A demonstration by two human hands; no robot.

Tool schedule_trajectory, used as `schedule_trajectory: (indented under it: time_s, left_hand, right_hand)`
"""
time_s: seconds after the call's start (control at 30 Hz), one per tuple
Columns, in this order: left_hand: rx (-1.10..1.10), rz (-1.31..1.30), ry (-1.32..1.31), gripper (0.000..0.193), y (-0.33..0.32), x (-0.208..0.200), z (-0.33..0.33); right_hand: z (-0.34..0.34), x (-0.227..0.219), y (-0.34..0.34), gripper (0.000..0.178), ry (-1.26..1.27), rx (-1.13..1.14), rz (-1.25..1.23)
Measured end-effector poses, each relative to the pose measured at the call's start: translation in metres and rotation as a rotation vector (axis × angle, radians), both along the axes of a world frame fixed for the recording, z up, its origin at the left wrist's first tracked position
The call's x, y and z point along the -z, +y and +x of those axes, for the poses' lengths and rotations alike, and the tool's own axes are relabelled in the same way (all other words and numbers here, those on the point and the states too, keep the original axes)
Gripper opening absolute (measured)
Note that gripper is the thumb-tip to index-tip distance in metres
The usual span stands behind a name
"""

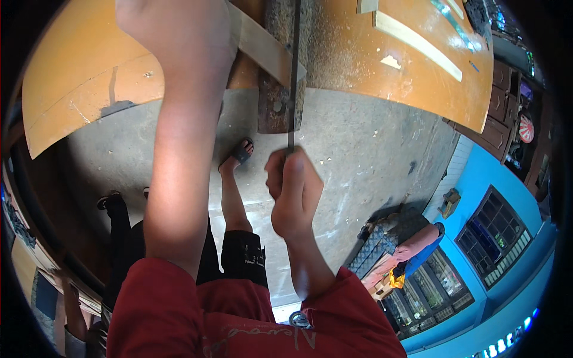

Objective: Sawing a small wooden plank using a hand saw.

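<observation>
My right hand [295,188] is closed round the near end of a saw [295,65], seen edge-on as a long, thin, dark blade running up past the top of the picture. Under the blade lies a flat wooden strip [262,45], set at a slant on a dark, worn timber block [276,110] that juts past the table edge. My left hand [173,27] is over the table, beside the strip, which comes out from behind its wrist. Its fingers are cut off by the upper edge or hidden, so its grip does not show.
Sawdust is scattered on the curved orange tabletop [352,65]. A pale wooden strip [418,45] and a small chip [391,61] lie at its right. Clothes hang over a rack [394,250] at lower right. Another person's arm [74,310] shows at lower left.
</observation>
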State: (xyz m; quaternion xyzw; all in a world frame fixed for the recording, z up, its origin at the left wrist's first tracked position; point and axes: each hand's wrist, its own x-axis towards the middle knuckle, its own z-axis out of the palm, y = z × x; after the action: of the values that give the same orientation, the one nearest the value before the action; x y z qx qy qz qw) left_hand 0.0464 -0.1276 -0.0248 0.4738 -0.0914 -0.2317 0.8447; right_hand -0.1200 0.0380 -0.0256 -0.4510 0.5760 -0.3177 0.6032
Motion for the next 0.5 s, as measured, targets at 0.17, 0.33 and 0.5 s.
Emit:
schedule_trajectory:
  time_s: [0.17,0.33,0.5]
  left_hand:
    - [0.013,0.062,-0.003,0.019,-0.003,0.002,0.0]
    - [-0.093,0.072,0.084,0.023,-0.004,-0.019,-0.01]
    - [0.186,-0.403,0.443,0.025,0.009,-0.008,0.0]
  right_hand:
    - [-0.02,-0.007,0.027,0.051,0.037,-0.015,0.046]
    - [0.0,-0.004,-0.014,0.053,0.025,-0.022,0.019]
    - [-0.017,-0.005,0.028,0.055,-0.03,-0.007,0.116]
